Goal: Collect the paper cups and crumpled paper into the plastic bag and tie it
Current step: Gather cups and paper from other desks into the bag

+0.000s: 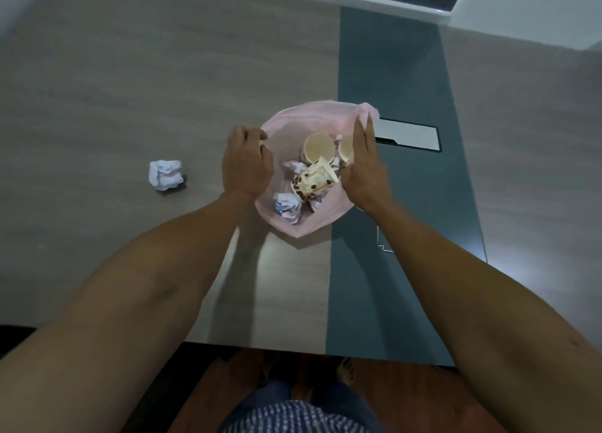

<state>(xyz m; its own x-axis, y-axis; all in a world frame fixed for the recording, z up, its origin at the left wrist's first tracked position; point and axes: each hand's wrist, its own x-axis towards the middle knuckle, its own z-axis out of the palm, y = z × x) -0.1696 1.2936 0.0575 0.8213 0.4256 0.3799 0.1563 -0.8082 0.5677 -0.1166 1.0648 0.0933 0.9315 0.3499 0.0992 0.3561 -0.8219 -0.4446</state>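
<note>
A pink plastic bag [309,224] stands open on the table. Inside lie several paper cups: a spotted one on its side [314,180] and an upright one [319,146], with a crumpled paper [286,206] below them. My left hand [246,164] is closed on the bag's left rim. My right hand [365,165] is at the right rim, fingers straight and together, with the thumb side hidden; a fold of the bag rises past its fingertips. Another crumpled paper ball [165,174] lies on the table, to the left of the bag.
The wooden table [130,90] has a dark teal strip [391,74] down its right part, with a grey rectangular cable hatch [407,134] just right of the bag. The table's near edge runs below my forearms. A white wall ledge lies at the far side.
</note>
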